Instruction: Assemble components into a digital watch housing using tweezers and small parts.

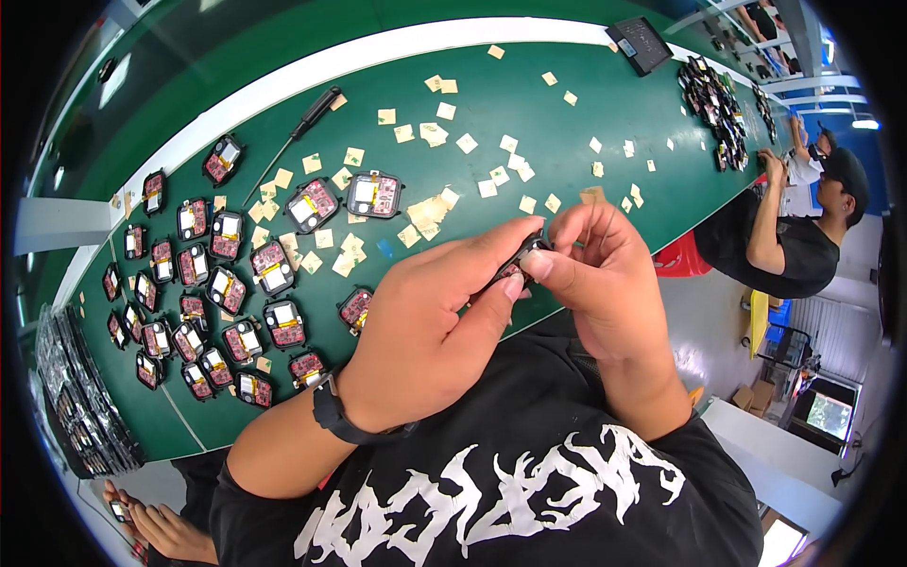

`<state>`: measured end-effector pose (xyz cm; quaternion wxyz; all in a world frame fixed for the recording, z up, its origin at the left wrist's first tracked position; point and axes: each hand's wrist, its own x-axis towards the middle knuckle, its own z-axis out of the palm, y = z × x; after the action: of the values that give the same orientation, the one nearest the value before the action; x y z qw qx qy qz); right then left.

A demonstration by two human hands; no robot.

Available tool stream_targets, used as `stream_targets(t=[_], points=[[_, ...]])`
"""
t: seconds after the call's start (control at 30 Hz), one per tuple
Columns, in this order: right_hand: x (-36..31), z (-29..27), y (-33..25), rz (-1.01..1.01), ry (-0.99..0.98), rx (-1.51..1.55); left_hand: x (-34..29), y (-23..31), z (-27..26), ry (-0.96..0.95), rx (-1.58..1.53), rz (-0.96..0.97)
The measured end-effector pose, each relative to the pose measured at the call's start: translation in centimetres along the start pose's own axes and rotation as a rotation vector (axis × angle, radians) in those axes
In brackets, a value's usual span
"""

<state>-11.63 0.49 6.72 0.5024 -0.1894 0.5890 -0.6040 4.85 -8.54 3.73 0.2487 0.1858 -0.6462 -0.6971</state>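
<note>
My left hand [430, 317] is closed around a small black device case [510, 270], gripping it between thumb and fingers. The case is tilted, and a bit of reddish circuit board shows inside it. My right hand [605, 274] meets it from the other side, its thumb pressed on the case's edge and its fingers curled. Whether the right fingertips also pinch something small cannot be seen. Left of my hands lie many similar open cases [375, 195] with red circuit boards and white blocks. One case [356, 308] sits right beside my left hand.
Small tan paper squares [430, 215] are scattered over the green table [312, 71]. A screwdriver [307, 123] lies at the back left. At the far right are a black tray [641, 45] and a heap of dark parts [713, 113]. Co-workers [794, 217] sit to the right; another person's hands [156, 524] show lower left.
</note>
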Motion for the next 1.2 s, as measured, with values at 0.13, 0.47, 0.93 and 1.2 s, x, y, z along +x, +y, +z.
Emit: stream_targets(t=[0.13,0.47,0.93,1.2], points=[[-0.6,0.2,-1.8,0.073,-0.027,-0.013,-0.1,0.4,0.7,-0.049,-0.2,-0.192],[-0.8,-1.9,-3.4,-0.799,-0.25,-0.898,-0.3,2.9,0.6,0.106,-0.632,-0.384],[3.7,-1.5,-1.6,-1.188,-0.493,-0.997,-0.7,3.9,1.0,0.246,-0.347,-0.278],[3.1,-3.6,-4.6,-0.875,-0.553,-0.974,-0.2,5.1,2.5,0.339,-0.272,-0.252]])
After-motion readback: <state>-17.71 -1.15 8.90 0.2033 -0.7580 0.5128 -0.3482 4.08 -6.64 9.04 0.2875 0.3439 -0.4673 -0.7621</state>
